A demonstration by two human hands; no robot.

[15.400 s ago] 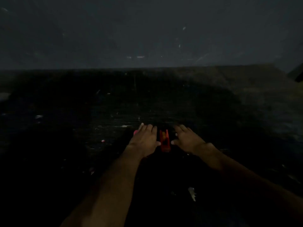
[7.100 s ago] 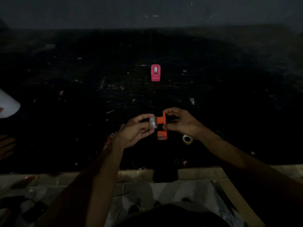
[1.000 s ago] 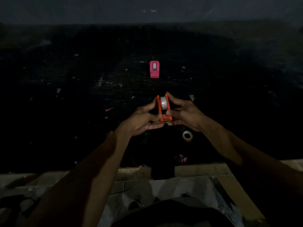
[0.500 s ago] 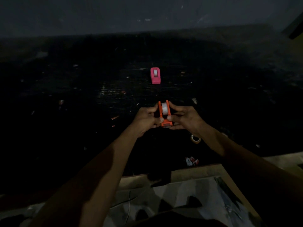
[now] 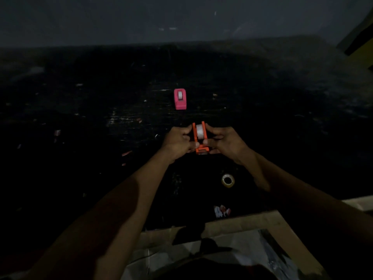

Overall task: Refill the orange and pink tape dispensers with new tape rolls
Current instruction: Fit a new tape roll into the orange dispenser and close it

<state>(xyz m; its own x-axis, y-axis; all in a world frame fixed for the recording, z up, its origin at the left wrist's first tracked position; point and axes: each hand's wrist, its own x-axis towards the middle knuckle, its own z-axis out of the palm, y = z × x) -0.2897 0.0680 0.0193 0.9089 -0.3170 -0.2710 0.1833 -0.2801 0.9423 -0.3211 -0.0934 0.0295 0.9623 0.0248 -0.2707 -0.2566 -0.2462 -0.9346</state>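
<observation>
Head view, dim light. The left hand (image 5: 177,142) and right hand (image 5: 227,142) are both clamped on the orange dispenser (image 5: 200,147), fingers curled against its two side walls and thumbs meeting at its near end. It is held upright just over the dark table (image 5: 101,128), cutter end toward the person. A white roll (image 5: 199,131) sits between the walls, so the step in hand is judged to be seating this roll or leading its free end forward. Whether the core is fully home on its hub cannot be told. The next move likely calls for one hand to steady the body while the other draws the tape end down onto the cutter, then sets the dispenser on the table. The pink dispenser (image 5: 180,99) stands alone farther back, well apart from the hands, with a pale roll (image 5: 180,95) in its slot. Whether that roll is new cannot be told, so this half of the task may remain. A loose roll (image 5: 228,180) lies flat near the right forearm, and a crumpled scrap (image 5: 222,211) lies by the table's near edge. No brand, label or writing is legible on any item.
</observation>
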